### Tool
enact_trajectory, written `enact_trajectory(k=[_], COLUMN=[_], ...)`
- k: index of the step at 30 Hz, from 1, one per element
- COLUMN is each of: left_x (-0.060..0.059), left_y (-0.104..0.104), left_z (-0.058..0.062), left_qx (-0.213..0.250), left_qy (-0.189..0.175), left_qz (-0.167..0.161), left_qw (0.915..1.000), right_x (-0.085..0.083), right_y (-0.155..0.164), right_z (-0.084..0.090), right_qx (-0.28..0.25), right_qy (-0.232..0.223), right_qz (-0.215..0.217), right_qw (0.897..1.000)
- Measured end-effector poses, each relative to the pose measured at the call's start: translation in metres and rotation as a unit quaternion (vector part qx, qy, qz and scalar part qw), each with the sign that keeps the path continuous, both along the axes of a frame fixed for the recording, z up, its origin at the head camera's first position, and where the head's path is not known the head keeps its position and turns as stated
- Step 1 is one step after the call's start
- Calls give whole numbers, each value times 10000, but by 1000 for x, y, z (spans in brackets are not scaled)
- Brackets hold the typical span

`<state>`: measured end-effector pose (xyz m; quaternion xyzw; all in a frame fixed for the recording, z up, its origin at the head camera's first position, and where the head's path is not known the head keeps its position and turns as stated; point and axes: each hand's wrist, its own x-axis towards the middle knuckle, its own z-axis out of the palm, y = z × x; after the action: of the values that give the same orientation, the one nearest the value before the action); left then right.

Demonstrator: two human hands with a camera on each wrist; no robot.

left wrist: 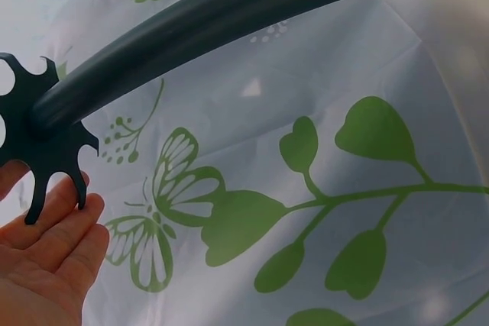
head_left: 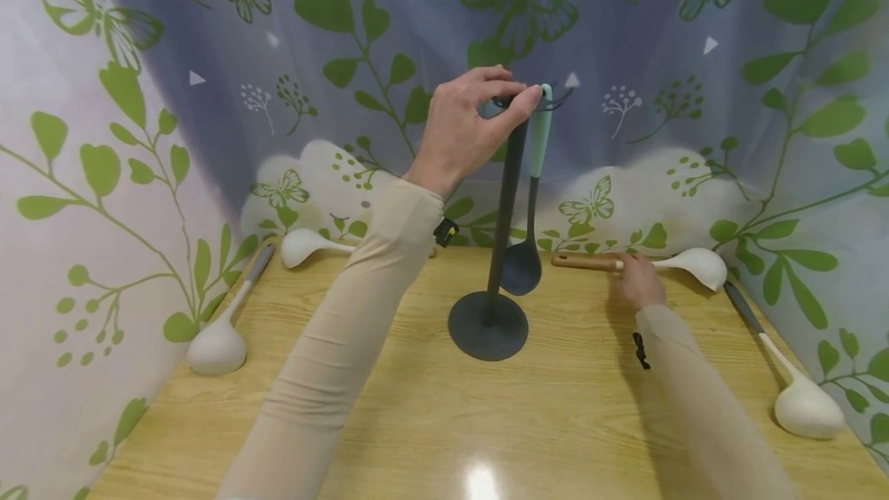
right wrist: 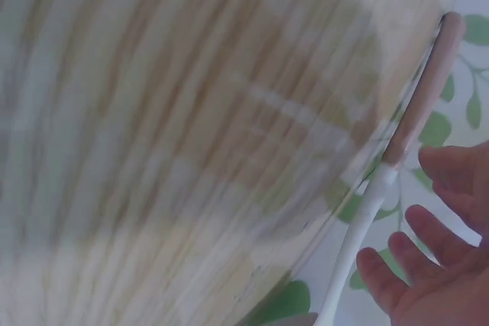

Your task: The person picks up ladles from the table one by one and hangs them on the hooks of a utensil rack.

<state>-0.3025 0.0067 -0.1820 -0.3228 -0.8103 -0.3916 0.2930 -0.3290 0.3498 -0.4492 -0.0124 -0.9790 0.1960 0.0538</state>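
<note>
My left hand [head_left: 461,122] holds the top of a dark utensil stand [head_left: 509,207], thumb and fingers at its hook ring [left wrist: 27,124]. On one hook hangs a ladle [head_left: 540,141] with a mint handle and a dark bowl, just right of the pole. At the back right lies a white ladle [head_left: 697,265] with a wooden handle, bowl to the right. My right hand [head_left: 640,282] is right beside its shaft; the right wrist view shows the fingers loosely spread, apart from the ladle handle [right wrist: 424,97].
A white ladle with a grey handle [head_left: 217,346] lies at the left edge, another grey-handled ladle [head_left: 809,411] at the right edge. Behind my left forearm a further white ladle [head_left: 302,247] is partly hidden. A leaf-patterned curtain [head_left: 389,37] surrounds the wooden table [head_left: 556,407].
</note>
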Motion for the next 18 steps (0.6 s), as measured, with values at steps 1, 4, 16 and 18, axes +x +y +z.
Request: enact_trajectory(k=[1, 4, 16, 18], left_x=[0, -1, 1, 1], left_y=[0, 1, 1, 1], left_z=[0, 0, 2, 1], left_qx=[10, 32, 5, -22], left_qy=[-4, 86, 0, 60], left_qz=[-5, -22, 14, 51], left_qw=[10000, 10000, 10000, 10000], right_x=[-1, -4, -3, -3], right_y=[2, 12, 25, 24], right_z=[-1, -2, -4, -5], right_qx=[98, 502, 985, 949], right_qy=[2, 56, -391, -418], right_qz=[25, 168, 309, 294], right_qw=[9999, 9986, 9939, 9942])
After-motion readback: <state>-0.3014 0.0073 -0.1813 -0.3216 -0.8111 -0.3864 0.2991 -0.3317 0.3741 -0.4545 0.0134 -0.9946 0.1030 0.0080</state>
